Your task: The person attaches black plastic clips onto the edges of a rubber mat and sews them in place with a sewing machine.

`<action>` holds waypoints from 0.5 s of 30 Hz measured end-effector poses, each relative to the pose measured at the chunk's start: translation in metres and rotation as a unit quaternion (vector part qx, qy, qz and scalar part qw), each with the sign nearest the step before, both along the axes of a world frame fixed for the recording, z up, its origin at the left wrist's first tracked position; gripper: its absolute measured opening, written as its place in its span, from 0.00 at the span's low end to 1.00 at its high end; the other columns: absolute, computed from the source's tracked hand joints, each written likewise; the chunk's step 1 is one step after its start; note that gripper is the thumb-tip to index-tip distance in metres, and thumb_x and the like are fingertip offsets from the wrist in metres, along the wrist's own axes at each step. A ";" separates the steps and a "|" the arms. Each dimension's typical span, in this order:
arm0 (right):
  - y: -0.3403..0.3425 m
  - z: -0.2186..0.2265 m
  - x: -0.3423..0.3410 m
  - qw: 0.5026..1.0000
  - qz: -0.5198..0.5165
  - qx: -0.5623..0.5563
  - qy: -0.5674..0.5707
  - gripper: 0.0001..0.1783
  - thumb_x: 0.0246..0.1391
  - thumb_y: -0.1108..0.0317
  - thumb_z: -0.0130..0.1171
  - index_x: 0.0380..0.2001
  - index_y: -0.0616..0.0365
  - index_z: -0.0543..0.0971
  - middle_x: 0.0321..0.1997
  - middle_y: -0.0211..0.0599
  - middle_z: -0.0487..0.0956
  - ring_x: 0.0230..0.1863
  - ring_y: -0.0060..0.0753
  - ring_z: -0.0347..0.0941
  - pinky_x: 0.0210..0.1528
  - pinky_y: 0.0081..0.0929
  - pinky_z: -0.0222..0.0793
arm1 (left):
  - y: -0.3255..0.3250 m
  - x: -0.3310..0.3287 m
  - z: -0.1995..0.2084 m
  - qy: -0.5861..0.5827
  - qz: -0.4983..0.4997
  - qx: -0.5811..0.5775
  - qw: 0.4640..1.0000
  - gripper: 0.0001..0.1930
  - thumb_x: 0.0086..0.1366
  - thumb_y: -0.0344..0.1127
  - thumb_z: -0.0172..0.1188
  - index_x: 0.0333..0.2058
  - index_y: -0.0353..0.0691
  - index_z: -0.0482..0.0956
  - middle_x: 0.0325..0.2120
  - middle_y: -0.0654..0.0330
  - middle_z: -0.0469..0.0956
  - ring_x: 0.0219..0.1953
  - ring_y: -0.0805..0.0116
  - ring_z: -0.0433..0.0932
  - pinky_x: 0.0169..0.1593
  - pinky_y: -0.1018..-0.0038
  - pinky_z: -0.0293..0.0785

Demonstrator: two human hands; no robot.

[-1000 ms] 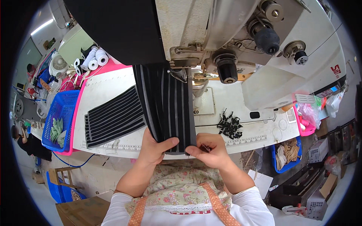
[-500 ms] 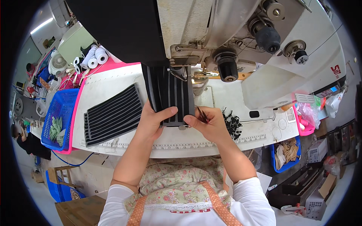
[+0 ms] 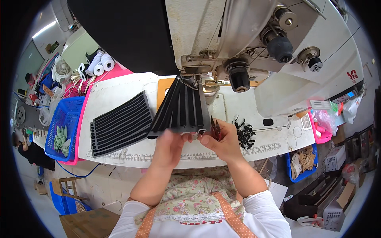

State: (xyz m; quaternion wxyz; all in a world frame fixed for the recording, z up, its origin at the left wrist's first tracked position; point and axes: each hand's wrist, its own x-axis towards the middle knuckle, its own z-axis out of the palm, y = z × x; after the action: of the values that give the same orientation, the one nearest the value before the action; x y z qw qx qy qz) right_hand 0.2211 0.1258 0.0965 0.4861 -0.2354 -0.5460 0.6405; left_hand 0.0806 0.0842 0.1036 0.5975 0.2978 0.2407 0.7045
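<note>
Your right hand grasps dark snips by the near edge of the striped fabric, which runs back over the tabletop to the sewing machine. Your left hand blurs there; I cannot tell its grip.

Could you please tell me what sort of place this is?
Most likely a sewing workshop: a large sewing machine stands over the white worktable, striped black fabric runs out from under its foot, and white spools are grouped at the left.
</note>
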 end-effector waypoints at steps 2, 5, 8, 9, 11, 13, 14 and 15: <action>-0.003 0.008 -0.001 1.000 -0.012 -0.003 -0.011 0.11 0.42 0.67 0.63 0.19 0.57 0.70 0.13 0.18 0.62 0.17 0.11 0.51 0.18 0.09 0.46 | 0.000 0.001 0.001 -0.002 0.010 -0.101 0.995 0.21 0.55 0.35 0.53 0.48 0.36 0.66 0.39 0.54 0.74 0.38 0.64 0.75 0.38 0.75 0.70; -0.005 0.008 -0.001 1.000 -0.008 -0.005 -0.010 0.08 0.43 0.70 0.62 0.22 0.59 0.72 0.15 0.21 0.66 0.16 0.11 0.54 0.18 0.08 0.47 | 0.001 0.000 0.003 0.044 0.027 -0.083 0.995 0.20 0.54 0.30 0.53 0.47 0.35 0.67 0.39 0.55 0.74 0.38 0.64 0.75 0.38 0.76 0.70; -0.005 0.007 -0.001 1.000 -0.005 -0.007 -0.010 0.06 0.43 0.72 0.61 0.25 0.61 0.74 0.17 0.24 0.71 0.15 0.12 0.56 0.18 0.07 0.49 | 0.001 0.000 0.006 0.089 0.044 -0.065 0.993 0.20 0.53 0.25 0.53 0.46 0.34 0.67 0.38 0.55 0.74 0.38 0.64 0.75 0.38 0.77 0.70; -0.005 0.006 -0.001 1.000 -0.009 -0.012 -0.019 0.05 0.43 0.73 0.60 0.24 0.61 0.74 0.17 0.25 0.71 0.15 0.12 0.57 0.18 0.07 0.49 | 0.002 0.003 0.009 0.089 0.059 -0.070 0.992 0.19 0.52 0.23 0.53 0.45 0.34 0.68 0.36 0.56 0.74 0.36 0.66 0.74 0.36 0.78 0.70; -0.004 0.006 -0.001 0.999 -0.018 -0.023 -0.036 0.05 0.44 0.74 0.59 0.21 0.60 0.73 0.17 0.25 0.71 0.16 0.12 0.58 0.18 0.07 0.50 | 0.002 0.007 0.016 0.090 0.091 -0.080 0.989 0.18 0.50 0.18 0.54 0.42 0.35 0.69 0.32 0.58 0.74 0.31 0.71 0.72 0.33 0.80 0.68; -0.003 0.005 0.000 0.998 -0.023 -0.026 -0.044 0.05 0.44 0.74 0.59 0.20 0.60 0.72 0.17 0.26 0.71 0.16 0.12 0.59 0.18 0.07 0.50 | 0.003 0.006 0.016 0.091 0.106 -0.083 0.987 0.18 0.49 0.16 0.54 0.40 0.35 0.70 0.31 0.59 0.74 0.29 0.73 0.71 0.31 0.81 0.67; -0.004 0.005 -0.001 0.998 -0.020 -0.032 -0.041 0.06 0.44 0.74 0.59 0.19 0.59 0.72 0.17 0.26 0.71 0.16 0.13 0.60 0.18 0.07 0.51 | 0.002 0.003 0.013 0.093 0.089 -0.079 0.988 0.18 0.49 0.15 0.54 0.40 0.35 0.70 0.31 0.59 0.74 0.28 0.73 0.71 0.31 0.81 0.67; -0.005 0.004 -0.001 0.998 -0.017 -0.039 -0.039 0.07 0.45 0.74 0.58 0.18 0.59 0.71 0.17 0.26 0.70 0.16 0.14 0.60 0.18 0.08 0.53 | 0.001 -0.001 0.008 0.096 0.073 -0.075 0.990 0.18 0.48 0.15 0.55 0.40 0.35 0.70 0.31 0.59 0.74 0.28 0.73 0.71 0.30 0.81 0.67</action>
State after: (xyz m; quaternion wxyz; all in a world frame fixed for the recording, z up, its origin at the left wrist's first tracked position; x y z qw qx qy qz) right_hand 0.2203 0.1211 0.1001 0.4654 -0.2884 -0.5349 0.6435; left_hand 0.0793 0.0856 0.1117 0.5397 0.2997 0.3702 0.6941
